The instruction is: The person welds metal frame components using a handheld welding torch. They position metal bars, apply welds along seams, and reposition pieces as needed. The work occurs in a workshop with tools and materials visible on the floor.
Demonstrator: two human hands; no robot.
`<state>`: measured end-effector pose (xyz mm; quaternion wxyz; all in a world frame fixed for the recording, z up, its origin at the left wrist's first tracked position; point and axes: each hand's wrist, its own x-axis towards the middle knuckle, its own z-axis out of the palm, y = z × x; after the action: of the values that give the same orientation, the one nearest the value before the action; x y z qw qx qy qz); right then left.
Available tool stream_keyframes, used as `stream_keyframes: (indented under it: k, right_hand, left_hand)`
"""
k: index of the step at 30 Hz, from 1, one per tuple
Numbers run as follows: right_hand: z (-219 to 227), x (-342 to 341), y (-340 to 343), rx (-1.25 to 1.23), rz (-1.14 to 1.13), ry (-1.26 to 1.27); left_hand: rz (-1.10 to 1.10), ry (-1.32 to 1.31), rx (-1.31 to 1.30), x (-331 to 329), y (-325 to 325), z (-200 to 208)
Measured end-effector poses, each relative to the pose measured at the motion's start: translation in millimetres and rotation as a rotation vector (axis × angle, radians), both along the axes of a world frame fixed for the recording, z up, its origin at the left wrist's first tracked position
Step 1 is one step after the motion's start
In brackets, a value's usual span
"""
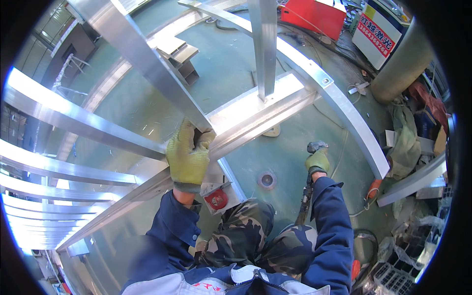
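Workshop's green floor (147, 105) underlies aluminium frame (255, 115), left fingers (189, 147) gripping it, right fingers (318, 160) clutching drill (315, 146).

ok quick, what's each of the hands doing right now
Left hand: closed, gripping the aluminium frame rail at its joint.
Right hand: closed on a power drill, held low beside the leg.
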<state>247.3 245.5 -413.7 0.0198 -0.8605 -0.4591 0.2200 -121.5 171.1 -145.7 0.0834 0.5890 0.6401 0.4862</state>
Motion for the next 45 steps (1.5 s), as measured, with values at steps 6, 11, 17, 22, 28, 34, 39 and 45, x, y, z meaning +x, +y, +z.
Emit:
stream_keyframes:
  k: [6,11,17,22,28,34,39,45]
  right_hand:
    - [-62.9,-29.9,4.0,-0.009,-0.035,0.025]
    - [-125.8,-25.1,3.5,0.167,0.102,-0.166]
    - [-79.3,-51.4,-2.5,-0.171,0.280,0.061]
    - [22.5,-30.1,13.6,-0.202,0.836,0.313]
    - [280.6,-43.5,1.5,0.106,0.596,1.171]
    - [332.5,-81.2,62.2,0.767,0.779,1.304]
    - [325.2,-102.5,99.6,0.479,1.097,1.306]
    - [299.2,-128.0,115.3,0.350,1.049,1.159]
  left_hand:
    - [-0.012,0.007,0.009,-2.3,-3.2,-6.0]
    - [0.003,-0.041,0.009,9.5,1.0,-6.3]
    - [0.013,0.139,-0.009,-1.9,-7.5,-7.4]
    - [0.041,0.025,0.032,-3.0,-0.1,-15.7]
    - [0.044,0.064,-0.041,-6.4,-6.1,-4.6]
    - [0.063,0.058,-0.073,4.5,-5.3,6.4]
    - [0.042,0.064,-0.082,0.1,-12.3,3.6]
    - [0.039,0.004,-0.126,1.6,-10.5,4.0]
